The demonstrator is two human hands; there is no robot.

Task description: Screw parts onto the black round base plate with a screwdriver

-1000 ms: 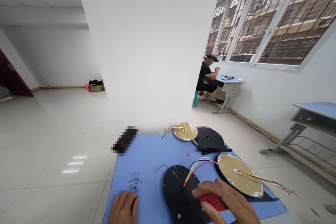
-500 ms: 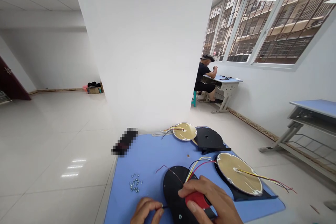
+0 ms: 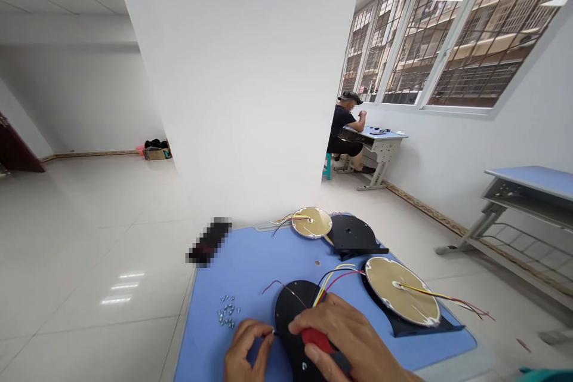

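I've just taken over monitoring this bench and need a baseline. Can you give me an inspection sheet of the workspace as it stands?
Surface: blue desk top, mostly bare on its left half.
Job's things: black disc under both hands; red-handled tool in the right hand.
Clutter: pile of small silver screws; two gold discs on black plates; a blurred dark item at the far left edge.
Grippers: left hand pinches something small at the disc's left rim; right hand is closed on the tool.
Cables: loose red, yellow and black wires.
Surroundings: white pillar, seated person at another desk, windows.
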